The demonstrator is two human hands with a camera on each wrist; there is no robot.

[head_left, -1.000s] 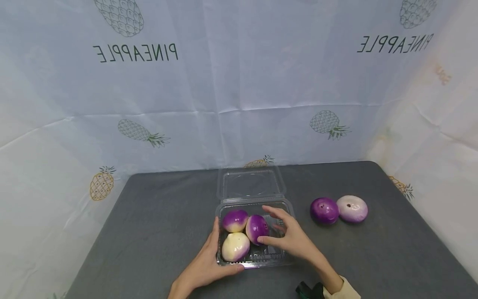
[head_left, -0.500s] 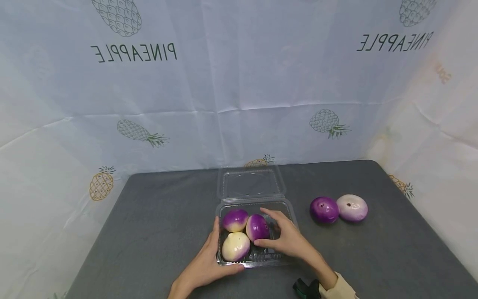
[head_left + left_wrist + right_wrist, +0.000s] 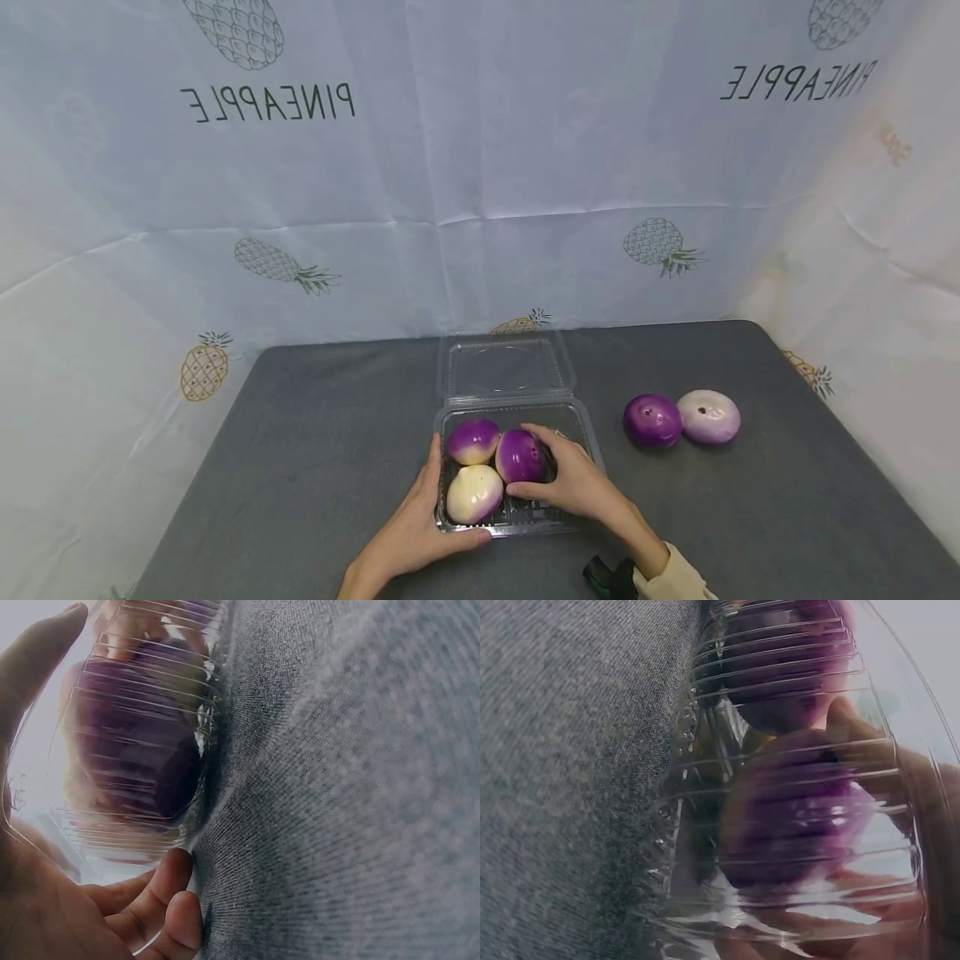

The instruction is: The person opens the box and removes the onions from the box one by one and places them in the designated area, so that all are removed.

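A clear plastic container (image 3: pixel 517 528) lies with its lid raised back, holding three glossy purple-and-cream onions. My left hand (image 3: pixel 408 529) grips its front left corner, fingers along the left wall and thumb along the front edge. Through that wall a purple onion (image 3: pixel 135 742) shows in the left wrist view. My right hand (image 3: pixel 576 481) reaches inside and holds the rightmost purple onion (image 3: pixel 519 456) between thumb and fingers. Beside it sit another purple onion (image 3: pixel 473 441) at the back left and a cream one (image 3: pixel 474 494) in front. The ribbed side partly blurs the held onion (image 3: pixel 795 817) in the right wrist view.
Two more onions, one purple (image 3: pixel 651 421) and one whitish (image 3: pixel 708 417), sit side by side on the grey table (image 3: pixel 337 433), right of the container. The transparent lid (image 3: pixel 506 368) lies toward a pineapple-print cloth (image 3: pixel 480 167) behind the table.
My right hand has moved slightly left, and its thumb and fingers have come in around the rightmost onion. The left hand and the container have stayed put.
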